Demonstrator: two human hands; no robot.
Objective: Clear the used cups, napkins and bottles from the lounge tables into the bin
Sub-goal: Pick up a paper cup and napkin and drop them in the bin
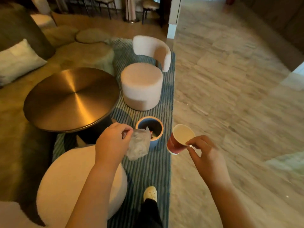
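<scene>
My left hand (pixel 113 140) pinches a crumpled grey-white napkin (pixel 139 145), which hangs just left of and partly over the bin. The bin (pixel 160 127) is a small round blue container with a pale rim, standing on the striped rug; some rubbish shows inside it. My right hand (pixel 204 153) pinches the rim of a red paper cup (pixel 175 144) with a white inside. The cup is tilted and held in the air just right of the bin.
A round brass-topped table (pixel 72 99) stands to the left. Pale round stools sit beyond the bin (pixel 142 84) and below my left arm (pixel 69 178). The blue striped rug (pixel 148 170) meets a tiled floor (pixel 230 96) on the right. My shoe (pixel 150 193) is below.
</scene>
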